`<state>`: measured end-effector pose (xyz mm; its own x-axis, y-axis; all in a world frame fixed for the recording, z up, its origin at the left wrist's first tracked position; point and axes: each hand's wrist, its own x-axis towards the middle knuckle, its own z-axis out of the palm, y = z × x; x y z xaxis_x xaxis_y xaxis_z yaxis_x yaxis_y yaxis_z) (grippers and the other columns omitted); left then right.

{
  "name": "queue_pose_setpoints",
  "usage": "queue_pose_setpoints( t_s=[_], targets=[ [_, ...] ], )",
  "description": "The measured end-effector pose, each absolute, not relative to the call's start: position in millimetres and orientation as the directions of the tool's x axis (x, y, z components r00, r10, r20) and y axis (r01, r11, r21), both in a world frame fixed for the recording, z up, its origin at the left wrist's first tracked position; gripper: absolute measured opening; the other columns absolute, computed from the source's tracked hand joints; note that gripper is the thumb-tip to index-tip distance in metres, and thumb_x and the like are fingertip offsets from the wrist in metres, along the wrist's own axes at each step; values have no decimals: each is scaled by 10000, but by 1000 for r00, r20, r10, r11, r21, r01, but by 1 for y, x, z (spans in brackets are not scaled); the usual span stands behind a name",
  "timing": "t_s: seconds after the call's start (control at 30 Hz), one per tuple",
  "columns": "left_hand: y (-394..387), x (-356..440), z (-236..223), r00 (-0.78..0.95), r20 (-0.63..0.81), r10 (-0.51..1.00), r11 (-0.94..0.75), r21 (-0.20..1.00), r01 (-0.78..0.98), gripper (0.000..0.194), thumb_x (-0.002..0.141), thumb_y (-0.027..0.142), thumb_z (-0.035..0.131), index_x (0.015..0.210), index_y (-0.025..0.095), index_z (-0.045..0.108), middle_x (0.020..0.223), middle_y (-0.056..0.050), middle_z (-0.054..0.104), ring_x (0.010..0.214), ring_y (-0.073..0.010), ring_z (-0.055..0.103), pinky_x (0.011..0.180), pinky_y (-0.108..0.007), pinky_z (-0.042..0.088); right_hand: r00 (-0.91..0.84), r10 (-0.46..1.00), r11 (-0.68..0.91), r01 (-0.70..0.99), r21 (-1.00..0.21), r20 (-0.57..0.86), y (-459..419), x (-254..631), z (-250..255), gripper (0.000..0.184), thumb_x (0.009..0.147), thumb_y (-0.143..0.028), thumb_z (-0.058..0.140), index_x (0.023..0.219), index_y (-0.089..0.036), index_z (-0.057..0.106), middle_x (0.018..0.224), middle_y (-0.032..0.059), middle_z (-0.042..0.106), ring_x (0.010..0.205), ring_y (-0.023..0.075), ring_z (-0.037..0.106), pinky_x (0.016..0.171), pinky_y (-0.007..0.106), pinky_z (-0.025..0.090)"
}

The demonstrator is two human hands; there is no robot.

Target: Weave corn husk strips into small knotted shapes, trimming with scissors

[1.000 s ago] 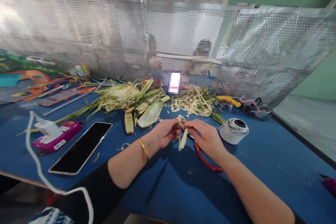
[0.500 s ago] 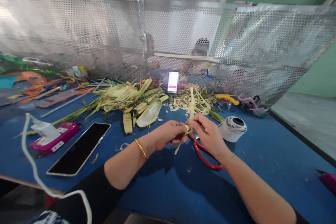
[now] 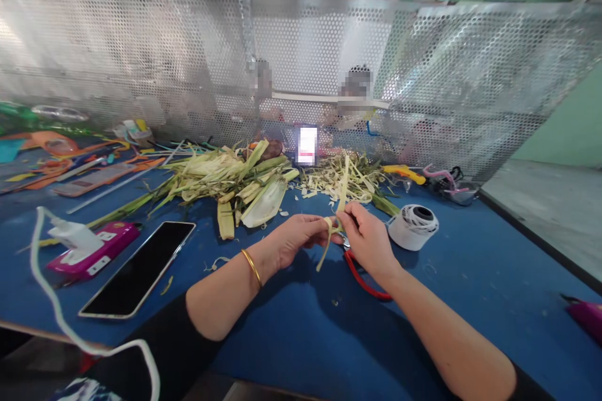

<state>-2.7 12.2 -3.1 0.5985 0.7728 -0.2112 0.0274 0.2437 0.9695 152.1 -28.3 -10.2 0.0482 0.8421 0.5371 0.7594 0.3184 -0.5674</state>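
Observation:
Between my two hands is a narrow pale yellow-green strip of plant leaf (image 3: 343,187), bent into a small loop. One end sticks up past my fingers and a thin tail hangs below. My left hand (image 3: 303,235) pinches the loop from the left, thumb on top. My right hand (image 3: 369,241) is closed on the strip from the right, its fingertips meeting the left ones. Red-handled scissors (image 3: 362,279) lie on the blue table under my right hand, their blades partly hidden by it.
Leaves and husks (image 3: 230,182) are heaped behind my hands, with strip scraps (image 3: 338,178) beside them. A white roll (image 3: 414,227) stands right. A phone (image 3: 138,269) and a purple power strip (image 3: 94,250) with a white cable lie left. A perforated metal screen (image 3: 301,44) borders the back; people sit beyond it.
The strip's loop has turned between my fingers, and its tail now hangs lower from the front. My right hand has shifted slightly left. The whole view has moved a little.

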Motion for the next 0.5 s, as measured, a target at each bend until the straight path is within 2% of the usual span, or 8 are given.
queue_pose_setpoints(
  t_s=[0.13, 0.2, 0.27, 0.37, 0.5],
  targets=[
    [13, -4, 0, 629, -201, 751, 320, 944, -81, 234, 650, 348, 666, 798, 166, 663, 766, -39, 710, 832, -174, 641, 803, -281, 385, 83, 830, 285, 787, -547, 552, -28, 155, -10, 227, 897, -354, 412, 707, -230, 414, 576, -34, 468, 544, 140, 407, 552, 246, 298],
    [11, -4, 3, 669, -220, 710, 383, 918, -105, 260, 636, 343, 671, 812, 152, 663, 767, -55, 716, 838, -196, 659, 866, -317, 404, 77, 826, 278, 805, -524, 558, -28, 155, -10, 230, 900, -357, 409, 708, -230, 420, 578, -33, 469, 543, 142, 403, 553, 249, 294],
    [8, -3, 3, 689, -241, 683, 419, 902, -100, 296, 635, 361, 698, 828, 141, 657, 764, -74, 717, 760, -197, 671, 843, -339, 447, 57, 824, 277, 827, -489, 564, -29, 155, -10, 232, 906, -356, 400, 715, -228, 435, 598, -26, 485, 546, 144, 406, 554, 254, 291],
    [5, -1, 1, 616, -270, 740, 407, 909, -90, 283, 634, 339, 754, 804, 144, 637, 740, -66, 712, 589, -145, 647, 711, -300, 498, 12, 816, 303, 843, -445, 578, -30, 153, -9, 223, 909, -334, 398, 726, -223, 461, 652, -5, 521, 580, 150, 448, 570, 261, 304],
    [2, 3, 0, 508, -298, 808, 404, 909, -108, 197, 667, 264, 744, 788, 137, 656, 728, -68, 712, 546, -123, 636, 621, -248, 506, -36, 800, 404, 771, -493, 599, -30, 153, -8, 204, 890, -303, 439, 718, -214, 503, 750, 21, 558, 656, 150, 499, 599, 249, 357]
  ],
)
